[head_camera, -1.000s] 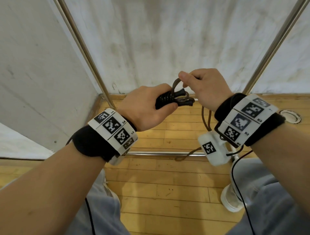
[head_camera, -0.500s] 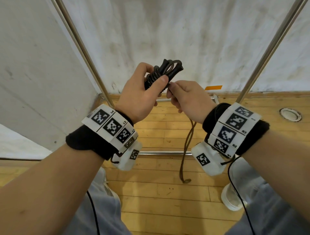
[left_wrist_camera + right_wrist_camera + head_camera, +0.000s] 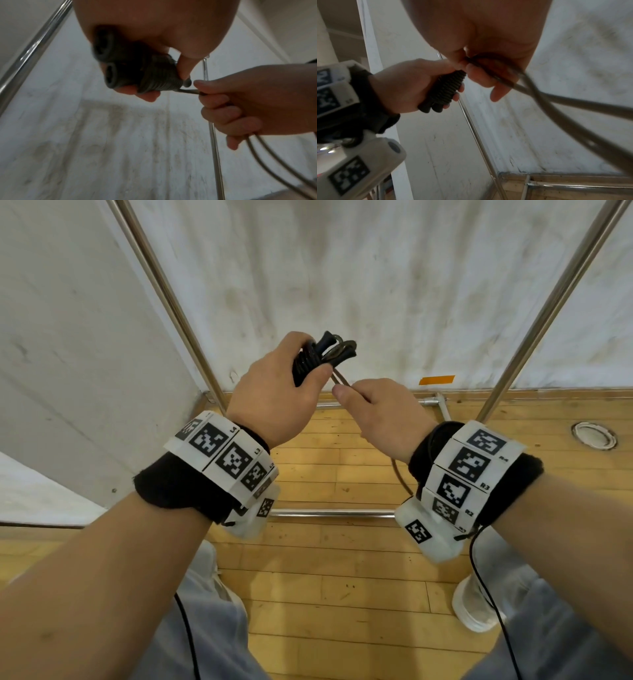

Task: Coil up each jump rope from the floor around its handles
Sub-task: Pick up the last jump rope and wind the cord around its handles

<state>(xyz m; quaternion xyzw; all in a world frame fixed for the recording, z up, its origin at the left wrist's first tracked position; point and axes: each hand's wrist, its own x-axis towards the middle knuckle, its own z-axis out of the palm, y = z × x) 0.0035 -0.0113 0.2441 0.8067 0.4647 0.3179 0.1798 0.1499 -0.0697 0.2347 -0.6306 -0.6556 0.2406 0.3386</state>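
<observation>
Two hands holding one jump rope above the wooden floor [image 3: 342, 577].

The left hand [image 3: 274, 395] grips both black handles [image 3: 109, 67], bundled side by side with cord wound tightly round them. At its 4 o'clock, the right hand [image 3: 380, 419] pinches the loose cord [image 3: 187, 91] coming off the coil; two strands hang down below it.

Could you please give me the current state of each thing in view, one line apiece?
Two black jump rope handles: side by side, partly wrapped, gripped by left hand.
Dark jump rope cord: partly coiled; doubled loose strands trail off.
Right hand: closed round the cord beside the handles.
</observation>
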